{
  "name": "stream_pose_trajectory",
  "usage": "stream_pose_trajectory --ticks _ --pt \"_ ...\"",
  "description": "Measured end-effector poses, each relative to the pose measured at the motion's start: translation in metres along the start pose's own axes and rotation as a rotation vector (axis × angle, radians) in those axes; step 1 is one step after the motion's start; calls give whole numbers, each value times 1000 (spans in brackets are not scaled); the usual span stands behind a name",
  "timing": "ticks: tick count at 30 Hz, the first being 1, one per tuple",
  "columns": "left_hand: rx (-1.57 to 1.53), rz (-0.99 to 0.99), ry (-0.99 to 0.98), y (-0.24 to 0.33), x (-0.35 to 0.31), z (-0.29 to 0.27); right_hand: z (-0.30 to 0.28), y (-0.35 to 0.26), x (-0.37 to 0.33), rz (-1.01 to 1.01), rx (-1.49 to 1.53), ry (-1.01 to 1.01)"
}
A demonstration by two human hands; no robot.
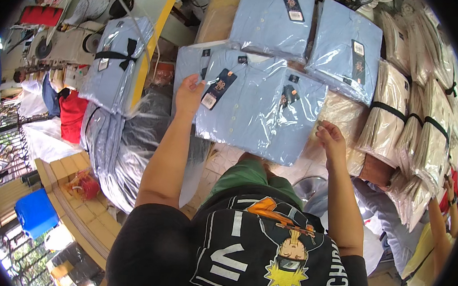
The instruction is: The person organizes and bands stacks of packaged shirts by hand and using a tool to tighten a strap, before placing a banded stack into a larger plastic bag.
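Before me lies a folded light-blue shirt in clear plastic (pixel 258 100), with a dark hang tag near its left edge. Another bagged blue shirt (pixel 306 103) shows from beneath it at the right, and one more bagged shirt (pixel 188 60) sits behind at the left. My left hand (pixel 191 90) is closed at the left edge of the front bagged shirt, fingertips pinching the plastic. Just beyond the right corner of these packets, my right hand (pixel 330 135) has its fingers curled into a pinch; what lies between them is too small to make out.
Stacks of bagged blue shirts (pixel 272 24) stand at the back. Bundles of bagged beige garments (pixel 385 116), tied with black bands, line the right. At left are a tied blue bundle (pixel 115 63) and a yellow-edged table (pixel 154 37). Another person's arm (pixel 438 227) appears at far right.
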State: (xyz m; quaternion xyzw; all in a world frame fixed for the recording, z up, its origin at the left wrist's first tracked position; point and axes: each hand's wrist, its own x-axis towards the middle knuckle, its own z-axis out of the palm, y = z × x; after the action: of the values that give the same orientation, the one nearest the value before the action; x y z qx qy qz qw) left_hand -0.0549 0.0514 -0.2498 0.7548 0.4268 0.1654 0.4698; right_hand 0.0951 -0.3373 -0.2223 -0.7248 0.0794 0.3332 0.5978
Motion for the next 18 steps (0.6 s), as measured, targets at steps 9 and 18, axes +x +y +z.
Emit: stream_pose_trajectory --ticks 9,18 --pt "-58 -176 -201 5 -37 -16 5 8 -30 13 1 -41" --pt "-161 -382 -446 53 -36 -30 22 3 -32 95 30 74"
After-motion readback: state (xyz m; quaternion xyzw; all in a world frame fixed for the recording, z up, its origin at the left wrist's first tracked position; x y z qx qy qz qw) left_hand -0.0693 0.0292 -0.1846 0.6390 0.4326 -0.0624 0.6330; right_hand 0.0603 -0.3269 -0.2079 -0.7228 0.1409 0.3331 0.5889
